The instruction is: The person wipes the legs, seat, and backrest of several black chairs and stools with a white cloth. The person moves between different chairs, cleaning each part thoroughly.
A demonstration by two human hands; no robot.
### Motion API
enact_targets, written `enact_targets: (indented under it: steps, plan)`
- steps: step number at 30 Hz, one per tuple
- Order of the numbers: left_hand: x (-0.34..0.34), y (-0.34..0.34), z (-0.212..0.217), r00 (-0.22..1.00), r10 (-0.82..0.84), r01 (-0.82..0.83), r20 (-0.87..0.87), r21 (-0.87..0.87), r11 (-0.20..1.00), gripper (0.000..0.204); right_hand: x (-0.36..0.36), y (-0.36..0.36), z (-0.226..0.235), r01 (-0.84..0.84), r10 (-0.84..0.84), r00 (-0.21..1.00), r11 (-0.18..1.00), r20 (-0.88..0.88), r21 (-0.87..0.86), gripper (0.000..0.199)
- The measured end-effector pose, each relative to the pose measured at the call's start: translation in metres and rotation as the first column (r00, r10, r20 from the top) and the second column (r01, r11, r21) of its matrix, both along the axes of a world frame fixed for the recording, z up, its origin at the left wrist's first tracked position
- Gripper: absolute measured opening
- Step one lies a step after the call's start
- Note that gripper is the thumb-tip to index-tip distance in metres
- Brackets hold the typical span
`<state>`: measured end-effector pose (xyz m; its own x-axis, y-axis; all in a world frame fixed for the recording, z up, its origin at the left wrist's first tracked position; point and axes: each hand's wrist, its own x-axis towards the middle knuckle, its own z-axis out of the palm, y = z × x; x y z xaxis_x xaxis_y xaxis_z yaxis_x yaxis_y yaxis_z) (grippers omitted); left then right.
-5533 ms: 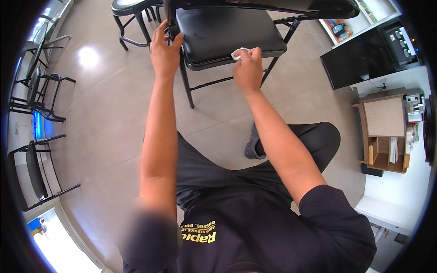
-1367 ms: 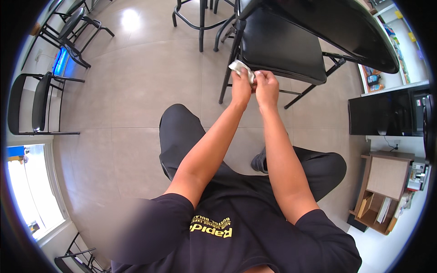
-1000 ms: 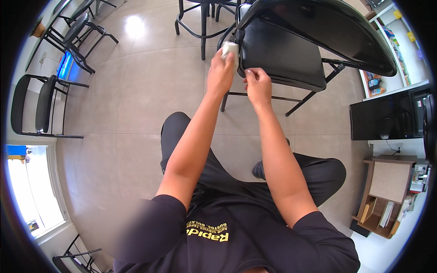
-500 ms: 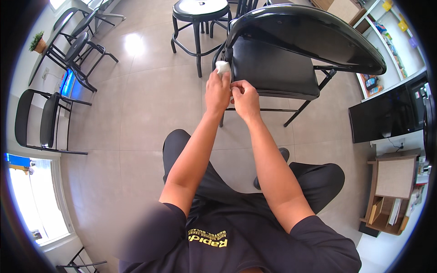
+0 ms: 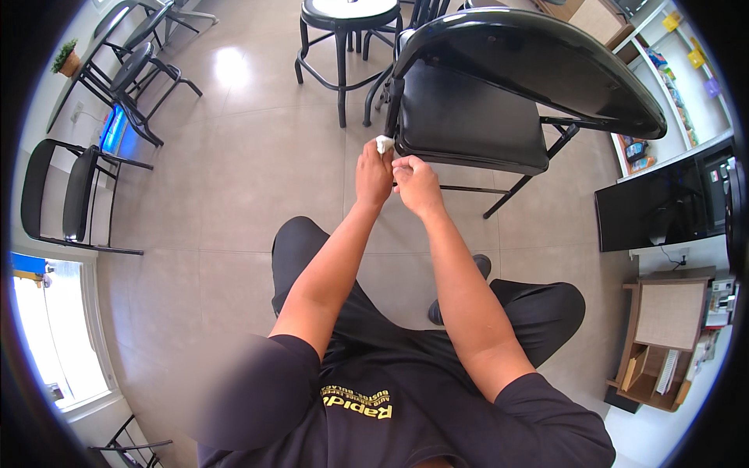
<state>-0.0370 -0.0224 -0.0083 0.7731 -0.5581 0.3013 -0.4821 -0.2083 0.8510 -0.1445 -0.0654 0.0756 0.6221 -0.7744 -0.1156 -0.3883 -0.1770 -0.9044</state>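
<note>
A black folding chair (image 5: 468, 109) with a padded seat stands before me, its backrest toward the top right. At the chair's left front corner, my left hand (image 5: 374, 178) is closed on a crumpled white cloth (image 5: 384, 145). The cloth pokes out above the fingers, against the black tube of the chair frame. My right hand (image 5: 419, 187) is just to the right, below the seat's front edge, fingers curled and fingertips close to the left hand. What the right fingertips pinch, if anything, is hidden.
A black round stool (image 5: 343, 19) stands beyond the chair. More black chairs (image 5: 80, 195) line the left wall near a potted plant (image 5: 67, 59). On the right are a black glossy panel (image 5: 651, 207), a wooden cabinet (image 5: 663, 312) and white shelves (image 5: 663, 86). Tiled floor (image 5: 234, 195) lies between.
Both hands have come a little nearer to me along the chair's left side, the white cloth moving with the left hand. The chair stays in about the same place.
</note>
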Motion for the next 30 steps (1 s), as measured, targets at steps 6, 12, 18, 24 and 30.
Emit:
enact_targets:
  steps: [6, 12, 18, 24, 30]
  plan:
    - [-0.026, 0.004, -0.037, 0.997, 0.008, -0.008, -0.077, 0.000, 1.000, 0.038, -0.012, -0.005, -0.039, 0.001, 0.004, 1.000, 0.972, -0.023, 0.233, 0.026]
    - [-0.038, 0.010, -0.138, 0.996, 0.087, -0.085, -0.021, 0.089, 0.992, 0.042, -0.036, -0.003, -0.095, 0.045, -0.007, 0.992, 0.955, -0.128, 0.294, 0.024]
    - [-0.018, 0.058, -0.198, 0.730, 0.042, 0.423, -0.682, 0.499, 0.756, 0.044, -0.043, -0.002, -0.099, 0.049, -0.020, 0.987, 0.983, -0.158, 0.179, 0.028]
    - [-0.039, 0.035, 0.053, 0.325, -0.246, 0.478, -0.913, -0.065, 0.876, 0.062, -0.062, 0.005, -0.040, -0.031, 0.011, 0.997, 0.966, -0.077, -0.257, 0.041]
    - [-0.009, 0.047, 0.192, 0.367, -0.526, 0.557, -0.767, -0.272, 0.785, 0.066, -0.076, -0.028, 0.079, 0.110, -0.078, 0.920, 0.992, 0.385, -0.063, 0.038]
